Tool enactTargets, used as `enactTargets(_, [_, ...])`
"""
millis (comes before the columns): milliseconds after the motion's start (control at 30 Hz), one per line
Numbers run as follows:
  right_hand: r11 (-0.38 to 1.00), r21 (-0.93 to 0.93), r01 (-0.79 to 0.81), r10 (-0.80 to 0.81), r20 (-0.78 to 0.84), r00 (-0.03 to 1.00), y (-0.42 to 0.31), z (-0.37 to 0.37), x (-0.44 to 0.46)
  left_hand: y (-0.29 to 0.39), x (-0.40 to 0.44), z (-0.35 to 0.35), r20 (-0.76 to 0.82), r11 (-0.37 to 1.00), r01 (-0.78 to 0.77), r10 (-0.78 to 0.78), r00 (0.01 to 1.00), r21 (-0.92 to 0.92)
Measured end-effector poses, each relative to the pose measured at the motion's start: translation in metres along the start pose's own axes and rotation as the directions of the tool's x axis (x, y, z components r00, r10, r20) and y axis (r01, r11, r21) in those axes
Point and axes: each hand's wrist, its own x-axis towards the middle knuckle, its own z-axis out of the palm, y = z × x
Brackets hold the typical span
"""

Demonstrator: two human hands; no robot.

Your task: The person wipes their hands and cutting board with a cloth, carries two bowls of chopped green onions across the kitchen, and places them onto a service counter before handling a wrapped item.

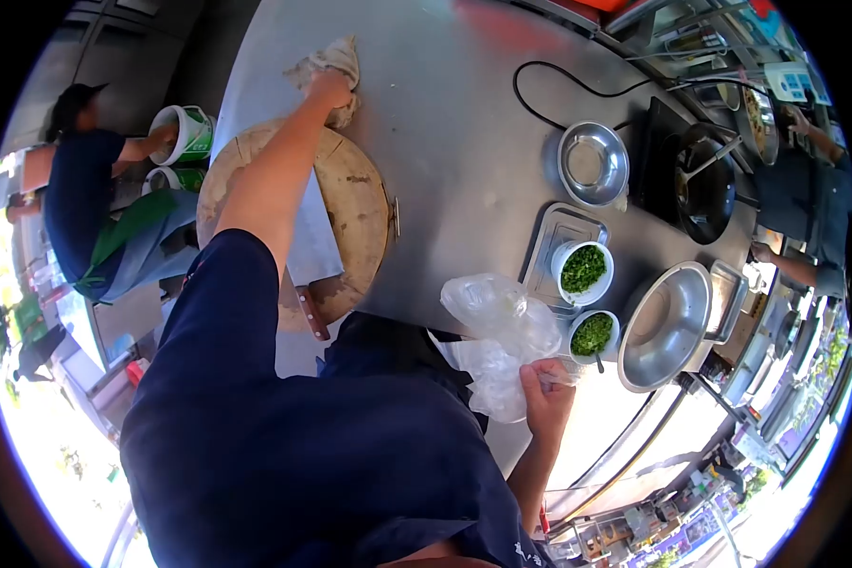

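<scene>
"Okay, so what's the person at the table (445, 180) got in that left hand (329, 90)?"

"A bunched cloth (346, 59), upper part of the frame, left of centre. Fingers look curled down over it, probably because a floppy rag's easier to control scrunched up. It's just past the far rim of the round chopping block (358, 213)."

"And the right hand (547, 398)?"

"Lower right of centre, thumb and fingers pinching the edge of some clear plastic bags (502, 317). Makes sense, film that thin would slide off a loose palm. Can't tell how many bags there are, tbh."

"Cleaver (314, 241) just lying on the block, left of centre?"

"Yup, flat, handle toward the body. My guess is that's for an easy grab, and lying flat stops it rolling."

"What about the chopped greens (585, 269)?"

"Right of centre, in two white bowls (583, 299) near the right hand. One seems to overlap a corner of the metal tray (566, 222). Lower one's got a spoon (599, 363) in it, handy for scooping, I'd say. Big metal basin (667, 327) is just beside them, further right."
</scene>
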Motion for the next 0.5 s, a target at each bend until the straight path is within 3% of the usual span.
enactTargets(67, [0.999,0.041,-0.020,0.021,-0.035,0.999,0.003,-0.001,-0.007,0.043,-0.009,0.017,-0.272,0.982,-0.135,0.095,0.958,-0.131])
enactTargets(133, [1.000,0.015,-0.015,0.015,-0.053,0.998,0.002,0.002,-0.010,0.094,-0.009,0.052,-0.342,0.929,-0.368,0.330,0.880,-0.049])
enactTargets(267, [0.999,-0.052,0.014,-0.018,-0.082,0.996,0.005,0.000,-0.017,0.185,-0.129,0.083,-0.244,0.832,-0.537,0.555,0.795,0.140])
enactTargets(400, [1.000,0.009,0.022,-0.020,-0.177,0.984,-0.001,-0.005,-0.030,0.224,-0.218,0.145,-0.223,0.699,-0.631,0.710,0.668,0.336])
enactTargets(500, [0.995,0.086,0.056,-0.041,-0.173,0.984,0.009,-0.015,-0.037,0.228,-0.252,0.196,-0.285,0.632,-0.688,0.775,0.564,0.358])
